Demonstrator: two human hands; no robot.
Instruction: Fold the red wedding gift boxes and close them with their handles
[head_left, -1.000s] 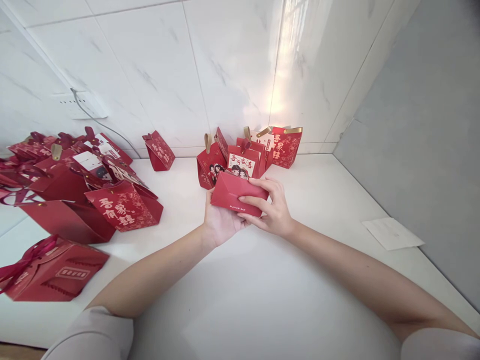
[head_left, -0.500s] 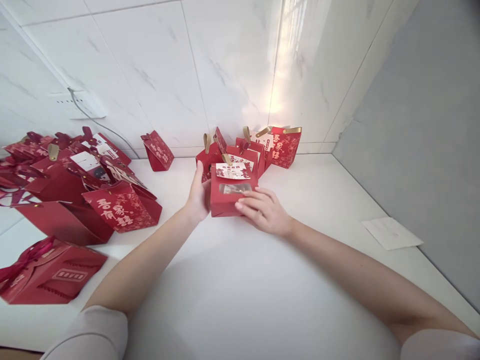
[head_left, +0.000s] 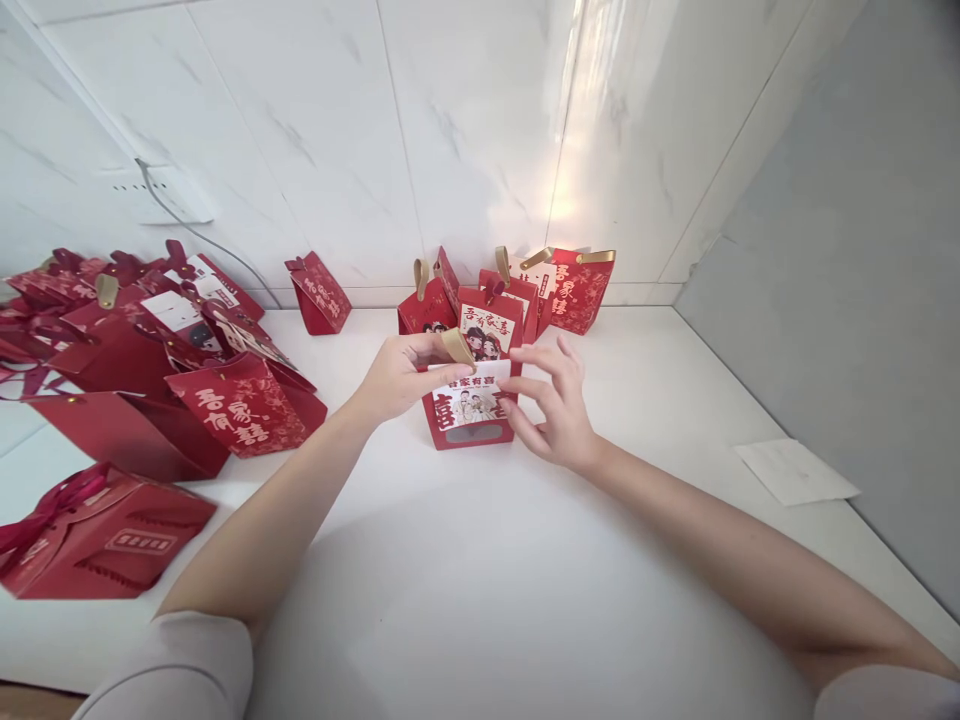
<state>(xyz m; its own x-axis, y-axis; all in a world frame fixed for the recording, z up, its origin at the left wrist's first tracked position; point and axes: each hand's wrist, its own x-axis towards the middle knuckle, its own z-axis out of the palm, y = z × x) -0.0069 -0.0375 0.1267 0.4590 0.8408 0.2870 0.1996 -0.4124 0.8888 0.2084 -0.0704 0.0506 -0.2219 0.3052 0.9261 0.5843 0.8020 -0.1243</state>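
Note:
A red gift box [head_left: 471, 405] with a white printed front flap and a small clear window stands upright on the white tabletop before me. My left hand [head_left: 401, 375] pinches its top edge by the gold strap handle [head_left: 459, 347], thumb in front. My right hand [head_left: 551, 400] is at the box's right edge, fingers apart and curved; the fingertips are at the flap, though whether they press on it I cannot tell. Right behind stands another red box [head_left: 491, 325] with two cartoon figures on its front.
More red boxes with gold straps [head_left: 581, 290] stand against the tiled wall [head_left: 480, 130]. A lone red box [head_left: 319, 295] is left of them. Many red boxes [head_left: 240, 405] crowd the left side, with a ribboned box [head_left: 112, 530] in front. White paper [head_left: 796, 470] lies at right.
The gift box has gone from tipped back to upright, its printed front now facing me. My left hand moved from its side to its top; my right hand rose from the front to the right edge.

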